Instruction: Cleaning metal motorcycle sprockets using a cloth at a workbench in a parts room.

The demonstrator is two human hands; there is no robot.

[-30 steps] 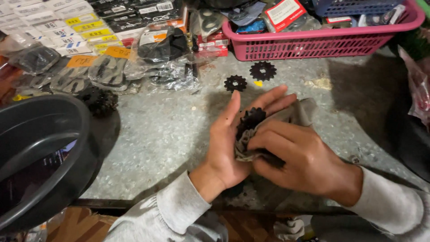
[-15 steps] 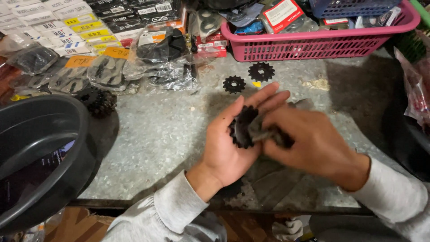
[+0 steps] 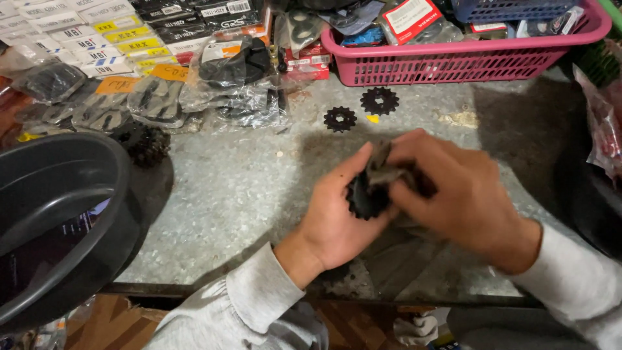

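A small black sprocket [image 3: 367, 198] is cradled in the left hand [image 3: 337, 217], fingers curled under it, just above the near part of the galvanised metal bench top [image 3: 246, 194]. A grey rag [image 3: 382, 170] is pressed over the sprocket's upper teeth by the right hand [image 3: 463, 198], so both hands are closed together on the same part. For a clean result, the rag is best worked into each tooth gap while the sprocket is turned in the palm, with fingertips kept off the tooth tips. To the left, a black plastic basin [image 3: 58, 214] stands. Farther off, two more sprockets [image 3: 339, 119] lie on the bench, before a pink basket [image 3: 453, 61] and bagged parts [image 3: 233, 84].
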